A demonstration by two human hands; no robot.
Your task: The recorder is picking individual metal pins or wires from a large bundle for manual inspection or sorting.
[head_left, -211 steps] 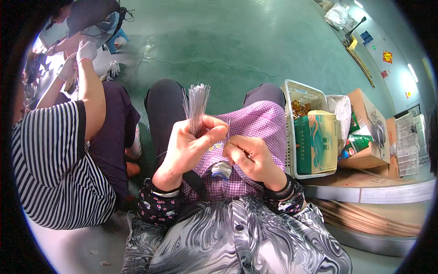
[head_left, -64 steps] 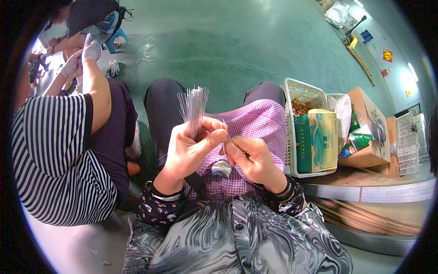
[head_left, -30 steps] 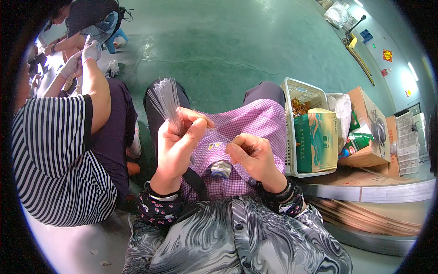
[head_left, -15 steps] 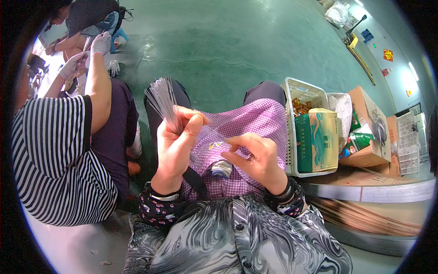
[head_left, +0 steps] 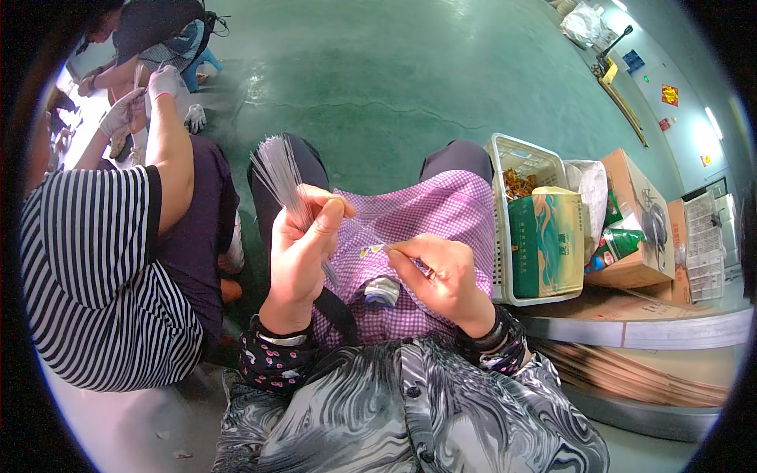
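Observation:
My left hand (head_left: 296,256) is closed round a bundle of thin grey wires (head_left: 277,172), whose ends fan out up and to the left. Its thumb presses against the bent forefinger. To the right and slightly lower, my right hand (head_left: 448,276) has its thumb and forefinger pinched together. A faint fine line seems to run between the two hands, too thin to tell what the fingers hold. Below both hands lies a purple checked apron (head_left: 449,201) across my lap. On it, between my wrists, is a small white and grey striped thing (head_left: 382,291).
At my right stands a white plastic basket (head_left: 499,236) holding a green and cream box (head_left: 544,240). Beyond it are an open cardboard box (head_left: 643,213) and flat stacked cardboard (head_left: 623,370). A co-worker in a striped shirt (head_left: 95,252) sits close at my left, hands gloved.
My right thumb and forefinger, apart before, have come together in a pinch. My left hand and the wires have barely shifted. The co-worker's gloved hands have moved a little.

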